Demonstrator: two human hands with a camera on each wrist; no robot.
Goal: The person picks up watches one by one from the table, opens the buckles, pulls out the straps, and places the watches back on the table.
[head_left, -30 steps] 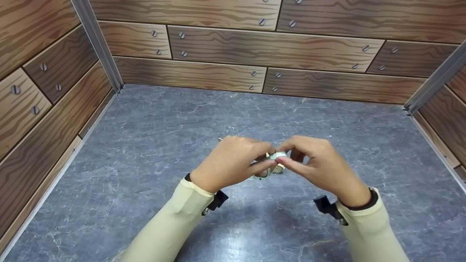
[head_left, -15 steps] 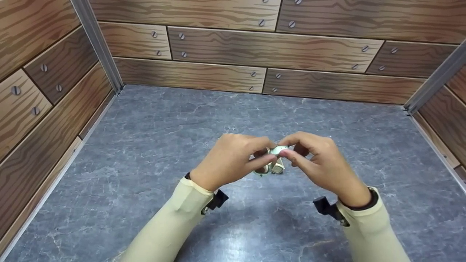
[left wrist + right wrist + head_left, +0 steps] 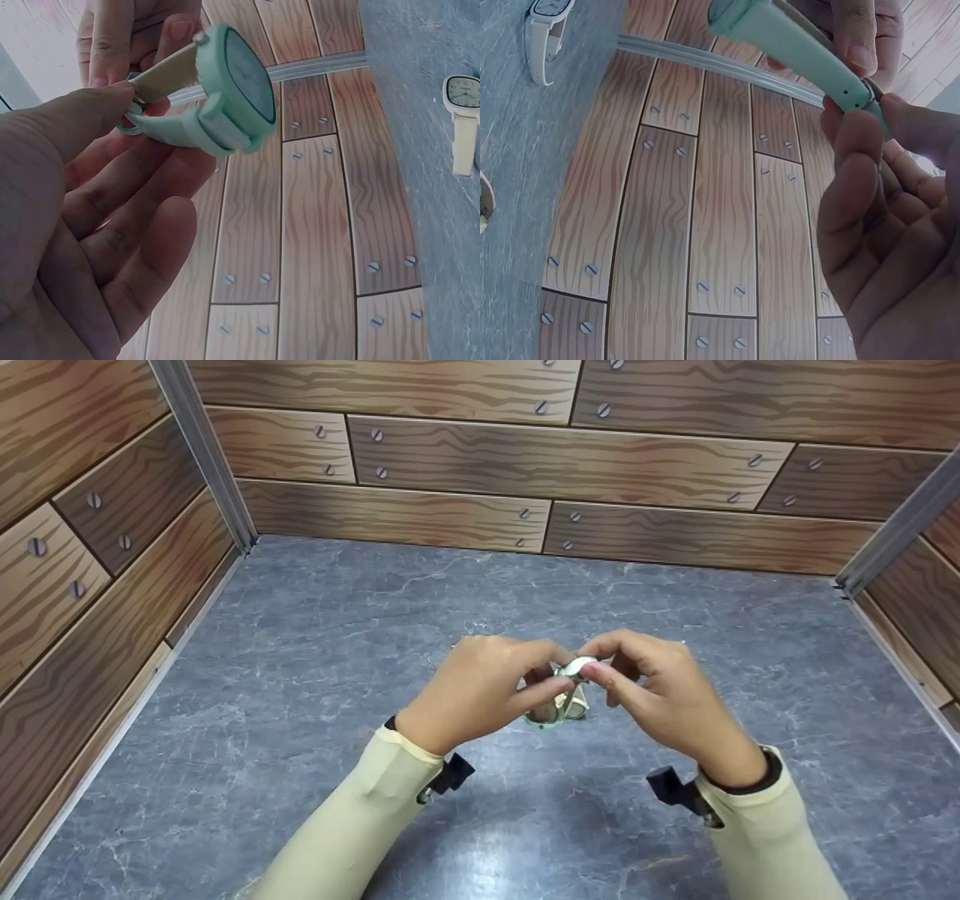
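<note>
From where I stand: grey-blue marbled tabletop [image 3: 360, 607] beneath the round-faced mint-green watch [image 3: 221, 82], which is held up off it. Left hand [image 3: 491, 686] on the watch's left, right hand [image 3: 660, 690] on its right, both pinching it: left at the buckle end, right on the strap tip [image 3: 877, 112]. Square-faced cream watch [image 3: 464, 124] lies well apart from it. Mint band [image 3: 802, 56] runs lengthwise from fingertips to case; case looks nearer the left hand. Silvery metal buckle [image 3: 868, 91] sits between both grips.
</note>
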